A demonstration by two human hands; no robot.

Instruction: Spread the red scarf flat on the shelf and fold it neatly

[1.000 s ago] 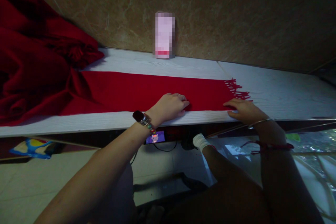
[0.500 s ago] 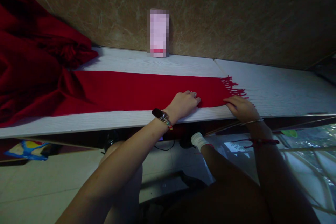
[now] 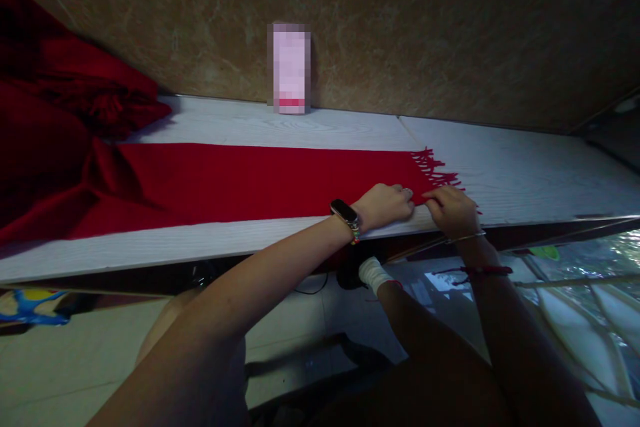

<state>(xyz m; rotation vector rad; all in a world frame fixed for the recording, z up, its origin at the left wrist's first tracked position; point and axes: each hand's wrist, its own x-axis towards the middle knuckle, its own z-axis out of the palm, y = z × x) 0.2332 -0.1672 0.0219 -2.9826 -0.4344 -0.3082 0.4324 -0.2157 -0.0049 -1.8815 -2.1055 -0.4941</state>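
A red fringed scarf (image 3: 260, 180) stretches flat along a narrow white wood-grain counter (image 3: 520, 173), its tasselled end to the right. My left hand (image 3: 386, 205), with a watch and beaded bracelet at the wrist, rests on the scarf's near edge with fingers curled onto the cloth. Just right of it, my right hand (image 3: 453, 212) pinches the near corner beside the fringe between thumb and forefinger. The two hands are almost touching. On the left, the scarf runs into a bunched heap of red cloth (image 3: 45, 127).
Against the brown marbled wall (image 3: 425, 33) stands a blurred pink box-like object (image 3: 291, 70) at the counter's back. Below the counter are tiled floor, my legs and a white sock (image 3: 374, 273). A blue and yellow item (image 3: 35, 305) lies at lower left.
My left hand has slid right along the scarf's near edge, close to my right hand. The right hand keeps its pinch at the corner. The view has shifted slightly.
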